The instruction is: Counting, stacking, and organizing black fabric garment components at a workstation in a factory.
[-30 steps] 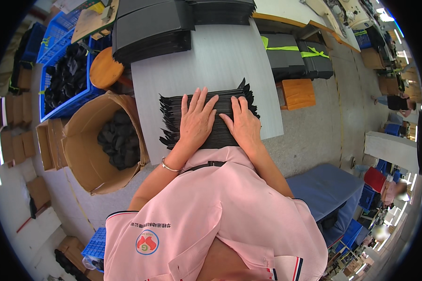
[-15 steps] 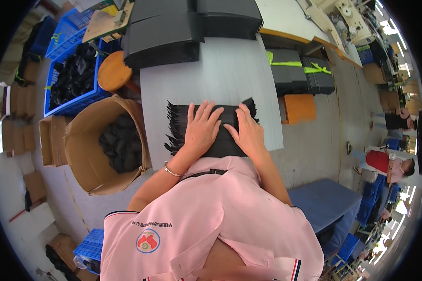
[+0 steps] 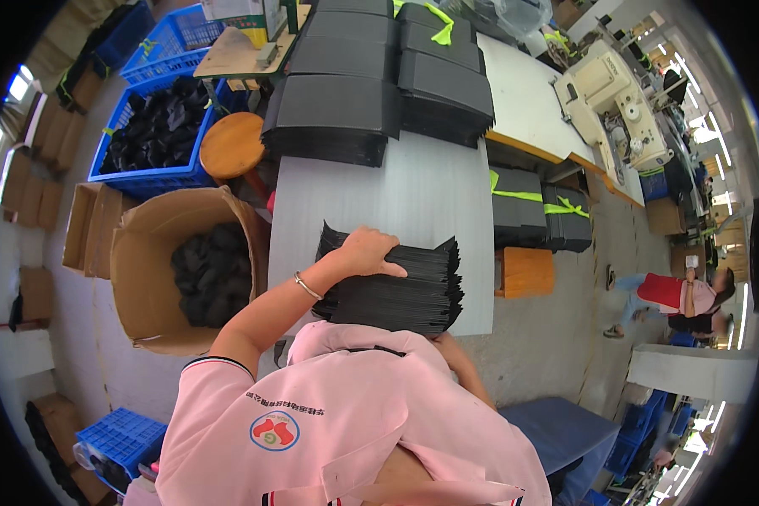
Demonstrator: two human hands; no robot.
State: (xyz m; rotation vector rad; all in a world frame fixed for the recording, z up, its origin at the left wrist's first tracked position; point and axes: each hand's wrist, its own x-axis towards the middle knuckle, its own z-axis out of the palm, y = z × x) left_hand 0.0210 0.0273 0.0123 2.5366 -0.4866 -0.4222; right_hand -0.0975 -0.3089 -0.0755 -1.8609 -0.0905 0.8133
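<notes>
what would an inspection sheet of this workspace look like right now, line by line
surface: long white worktable, bare in the middle.
job's things: fanned stack of flat black sheets at the near table edge.
clutter: taller piles of black sheets at the far end.
hands: left hand grips the stack's top left edge; right hand hidden under the stack and the pink shirt.
cables: nothing seen.
surroundings: open cardboard box of black pieces, round wooden stool, blue plastic crate, cream sewing machine, another person seated at right.
</notes>
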